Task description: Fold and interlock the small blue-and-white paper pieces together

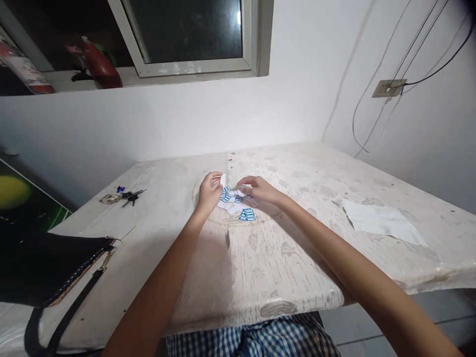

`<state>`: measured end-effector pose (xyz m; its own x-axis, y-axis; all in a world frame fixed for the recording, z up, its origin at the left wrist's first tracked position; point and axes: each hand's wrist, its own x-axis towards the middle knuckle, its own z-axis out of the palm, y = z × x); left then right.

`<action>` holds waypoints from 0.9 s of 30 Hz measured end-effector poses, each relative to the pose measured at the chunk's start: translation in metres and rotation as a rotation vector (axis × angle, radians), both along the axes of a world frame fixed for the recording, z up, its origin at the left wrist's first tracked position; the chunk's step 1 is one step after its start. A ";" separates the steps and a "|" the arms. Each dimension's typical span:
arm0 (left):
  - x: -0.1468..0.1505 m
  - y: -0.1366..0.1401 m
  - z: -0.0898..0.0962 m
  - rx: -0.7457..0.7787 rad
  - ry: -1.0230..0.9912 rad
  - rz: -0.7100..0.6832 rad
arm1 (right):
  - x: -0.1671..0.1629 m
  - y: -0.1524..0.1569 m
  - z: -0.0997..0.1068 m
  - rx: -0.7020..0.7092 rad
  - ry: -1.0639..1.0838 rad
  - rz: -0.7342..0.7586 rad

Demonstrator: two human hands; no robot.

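Note:
On the table lies a small pile of paper pieces (234,209), some plain white and some with blue-outlined marks. My left hand (210,189) is at the pile's left side, its thumb and fingers closed on a white paper slip (223,179) that stands upright. Over the pile's right side hovers my right hand (259,188), fingers curved and a little apart, with nothing visible between them. Nearest to me in the pile is a group of blue-marked paper pieces (247,214). What is printed on the pieces is too small to read.
A patterned cover lies on the table (260,277). Keys (130,197) and a black bag (55,267) with a strap are at the left. A white cloth (383,221) lies at the right. Behind are a wall, a window and a socket (388,88) with hanging cables.

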<state>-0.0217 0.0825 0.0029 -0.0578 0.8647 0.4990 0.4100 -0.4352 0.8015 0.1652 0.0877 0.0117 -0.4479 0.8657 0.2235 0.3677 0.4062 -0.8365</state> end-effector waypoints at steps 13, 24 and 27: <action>-0.015 -0.026 0.019 -0.490 0.796 -0.414 | 0.003 0.001 -0.016 0.305 -0.495 0.142; 0.002 -0.009 0.002 -0.074 0.133 -0.161 | 0.000 0.008 -0.016 0.063 0.345 -0.010; -0.003 -0.006 -0.002 0.055 0.177 -0.012 | 0.007 0.009 -0.014 0.180 0.123 -0.074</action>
<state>-0.0243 0.0769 0.0009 0.0457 0.8362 0.5466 0.5369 -0.4820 0.6924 0.1721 0.0964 -0.0024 -0.3446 0.8366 0.4259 0.3020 0.5283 -0.7935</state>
